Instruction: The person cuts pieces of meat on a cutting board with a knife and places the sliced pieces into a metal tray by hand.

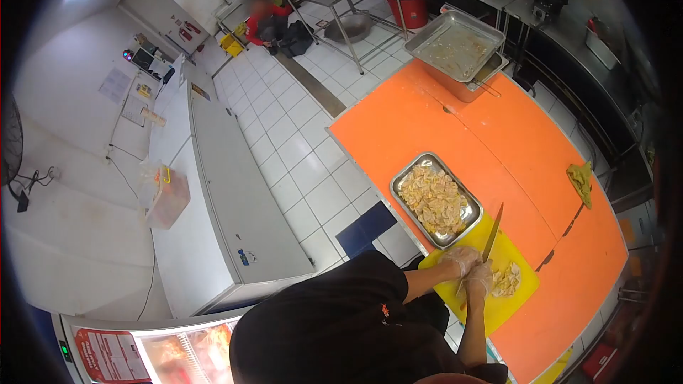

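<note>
My right hand [479, 281], in a clear plastic glove, is closed around a long knife [492, 236]. The blade points away from me over the yellow cutting board [523, 291]. My left hand [464, 259], gloved the same way, meets the right one beside the base of the blade. Its fingers look curled, and what they grip is hidden. To the right of my hands lies a small pile of pale chopped meat [506, 280] on the board. Just beyond the board, a metal tray [471, 222] holds a heap of similar cut pieces [432, 199].
Everything rests on an orange table [498, 149]. At its far end, a large metal pan [455, 44] sits on another container. A greenish cloth [580, 182] lies near the right edge. White freezers [242, 192] line the left. A person [269, 21] crouches in the background.
</note>
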Motion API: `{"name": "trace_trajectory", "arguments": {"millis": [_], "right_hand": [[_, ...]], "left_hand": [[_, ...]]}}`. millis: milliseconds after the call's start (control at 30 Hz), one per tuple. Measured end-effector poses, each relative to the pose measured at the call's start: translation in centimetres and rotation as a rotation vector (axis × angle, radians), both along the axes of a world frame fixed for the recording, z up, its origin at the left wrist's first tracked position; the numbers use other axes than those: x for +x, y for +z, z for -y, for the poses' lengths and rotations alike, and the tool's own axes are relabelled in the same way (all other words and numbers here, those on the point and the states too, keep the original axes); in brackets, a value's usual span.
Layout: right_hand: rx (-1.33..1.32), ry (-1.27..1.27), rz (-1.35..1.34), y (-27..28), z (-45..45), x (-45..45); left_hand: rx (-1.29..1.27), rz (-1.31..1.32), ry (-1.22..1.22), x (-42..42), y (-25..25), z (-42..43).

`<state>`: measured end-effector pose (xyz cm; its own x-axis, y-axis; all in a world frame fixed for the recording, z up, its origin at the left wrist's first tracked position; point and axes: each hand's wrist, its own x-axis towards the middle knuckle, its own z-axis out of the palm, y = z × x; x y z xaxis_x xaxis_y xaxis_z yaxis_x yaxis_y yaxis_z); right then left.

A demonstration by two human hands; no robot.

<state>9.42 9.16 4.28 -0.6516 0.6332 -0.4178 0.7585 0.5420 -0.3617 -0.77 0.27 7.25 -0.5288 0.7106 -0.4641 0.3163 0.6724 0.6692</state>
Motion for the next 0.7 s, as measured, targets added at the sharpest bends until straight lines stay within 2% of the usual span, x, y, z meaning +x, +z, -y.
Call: {"name": "trace_trajectory", "arguments": {"millis": [33,100,167,233,267,400,467,500,567,633,700], "right_hand": [[-0.016,-0.009,-0.052,-0.1,-0.1,-0.3],[0.03,0.117,0.002,-2.0,0.7,4.9],[0.155,0.115,0.002,-3.5,3.0,9.9],[-0.041,-0.135,0.243,2.0,4.6,8.3],[-0.036,-0.129,0.247,2.0,4.3,8.3],[-0.078,-0.048,0.171,0.5,2.7,6.4],[0.052,0.107,-0.042,-4.2,0.6,5.6],[0.026,0.054,-0.022,-4.1,-0.2,3.9],[-0.011,-0.004,-0.006,-3.1,-0.1,2.1],[-0.038,-0.017,-0.023,-1.4,0.2,3.0],[-0.043,0.047,0.092,0.2,1.9,6.5]], "left_hand": [[-0.055,-0.002,-0.032,-0.2,-0.4,-0.2],[-0.101,-0.02,-0.055,-1.0,-1.9,-0.4],[0.111,-0.123,0.112,0.5,-5.3,-0.1],[0.106,-0.12,0.115,0.7,-7.5,-0.4],[0.087,-0.113,0.107,0.9,-8.1,-0.4],[0.079,-0.145,0.031,0.4,-7.5,-0.5],[-0.037,-0.124,-0.043,0.5,-6.2,-0.9],[-0.04,-0.117,-0.048,0.6,-5.1,-1.0],[0.024,-0.12,0.088,0.4,-3.0,-0.2],[0.06,-0.181,0.086,1.0,-4.5,-0.2],[0.108,-0.247,0.094,1.2,-7.0,-0.6]]}}
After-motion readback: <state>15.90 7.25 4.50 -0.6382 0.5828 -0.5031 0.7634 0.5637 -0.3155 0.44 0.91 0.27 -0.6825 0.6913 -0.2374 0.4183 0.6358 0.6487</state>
